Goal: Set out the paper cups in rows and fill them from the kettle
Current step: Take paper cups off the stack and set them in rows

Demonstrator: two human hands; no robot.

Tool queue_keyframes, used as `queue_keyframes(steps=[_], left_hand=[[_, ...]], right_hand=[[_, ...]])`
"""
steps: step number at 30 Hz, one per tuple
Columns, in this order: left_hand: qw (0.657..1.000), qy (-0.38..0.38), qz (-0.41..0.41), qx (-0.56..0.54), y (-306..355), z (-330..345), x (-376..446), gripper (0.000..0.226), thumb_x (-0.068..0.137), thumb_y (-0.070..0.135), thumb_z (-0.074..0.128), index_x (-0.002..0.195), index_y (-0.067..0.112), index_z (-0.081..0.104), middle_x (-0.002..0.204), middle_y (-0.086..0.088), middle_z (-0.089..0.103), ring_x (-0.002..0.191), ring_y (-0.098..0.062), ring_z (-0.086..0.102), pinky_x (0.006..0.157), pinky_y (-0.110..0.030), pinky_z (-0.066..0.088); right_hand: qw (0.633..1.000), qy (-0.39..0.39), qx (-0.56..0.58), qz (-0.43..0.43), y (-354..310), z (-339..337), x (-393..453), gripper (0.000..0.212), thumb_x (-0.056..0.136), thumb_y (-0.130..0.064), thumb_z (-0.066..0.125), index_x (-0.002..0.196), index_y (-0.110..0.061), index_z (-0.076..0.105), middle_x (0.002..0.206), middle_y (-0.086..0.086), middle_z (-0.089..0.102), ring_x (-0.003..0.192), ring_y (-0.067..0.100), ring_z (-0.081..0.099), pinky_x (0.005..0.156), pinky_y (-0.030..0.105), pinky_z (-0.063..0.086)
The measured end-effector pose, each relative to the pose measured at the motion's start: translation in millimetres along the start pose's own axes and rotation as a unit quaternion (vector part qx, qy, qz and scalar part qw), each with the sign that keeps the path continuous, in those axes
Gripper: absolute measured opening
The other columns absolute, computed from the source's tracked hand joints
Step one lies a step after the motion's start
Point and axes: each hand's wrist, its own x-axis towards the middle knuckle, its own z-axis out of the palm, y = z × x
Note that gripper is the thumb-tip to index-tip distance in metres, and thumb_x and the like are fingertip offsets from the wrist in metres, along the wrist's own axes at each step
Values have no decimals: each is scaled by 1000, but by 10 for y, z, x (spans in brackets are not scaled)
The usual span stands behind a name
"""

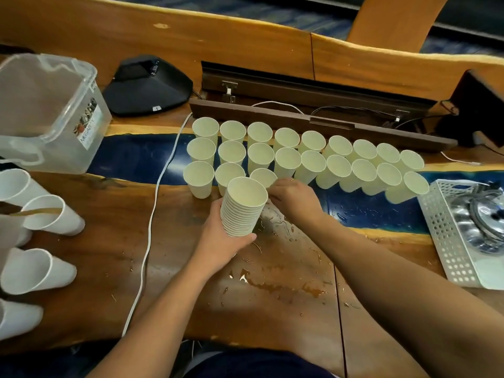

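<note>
Pale paper cups [286, 148] stand upright in rows on the wooden table [169, 241]; two long back rows and a short front row at the left. My left hand [218, 246] grips a tall stack of nested cups [244, 207] from below, just in front of the rows. My right hand [293, 199] reaches past the stack's rim, its fingers curled at a cup [263, 177] in the front row. A steel kettle [482, 222] lies in a white perforated tray [447, 238] at the right.
White cups [51, 216] lie on their sides at the left edge. A clear plastic box [46, 113] stands at the back left, with a black device [148, 85] behind it. A white cable [152, 203] runs across the table. Spilled drops [275, 282] mark the wood near me.
</note>
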Motion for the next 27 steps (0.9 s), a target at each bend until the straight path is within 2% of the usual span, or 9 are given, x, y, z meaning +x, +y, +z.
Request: queue_keyframes(steps=[3,6,11,15,19,23,27], left_hand=[[1000,6,4,8,-19,-30,54,95,64,27,92,136,41,32,118,28,51,106,4,52,85,-17,40],[1000,9,5,14,-14,-48,106,96,65,28,91,139,40,30,118,25,50,109,-2,51,82,-15,39],[1000,5,-5,13,-17,-54,156,97,68,26,90,141,39,28,115,27,47,107,-1,49,74,-6,35],[1000,6,-8,18,-30,-45,166,97,67,28,91,140,41,28,114,28,47,109,-4,50,78,-13,37],[1000,3,-5,20,-41,-38,176,98,66,30,91,140,43,27,118,25,49,111,-4,50,78,-12,37],[1000,4,-5,20,-44,-43,179,98,65,29,91,139,43,28,115,28,48,109,-4,51,75,-9,36],[1000,5,-5,22,-30,-43,172,96,66,28,90,139,41,29,114,28,49,108,-3,51,74,-9,36]], right_hand=[[1000,-12,-1,8,-2,15,67,24,87,-14,75,110,-19,76,107,2,75,98,22,69,82,36,57],[1000,-22,0,5,3,31,103,25,89,-15,73,113,-19,75,111,2,74,103,22,68,86,37,56],[999,-36,1,8,37,80,144,27,90,-16,71,116,-20,73,114,2,72,106,21,66,90,37,55],[999,-34,-5,5,66,97,178,27,89,-14,72,115,-19,74,113,2,73,105,21,66,89,36,56],[999,-35,-7,12,91,102,210,26,91,-15,70,116,-19,74,114,2,73,106,22,66,89,36,55],[999,-44,5,25,84,86,221,29,91,-20,70,120,-21,71,121,1,70,112,21,64,95,39,55],[998,-17,44,43,44,-79,212,41,86,-27,75,126,-24,67,129,-2,66,123,20,57,103,41,49]])
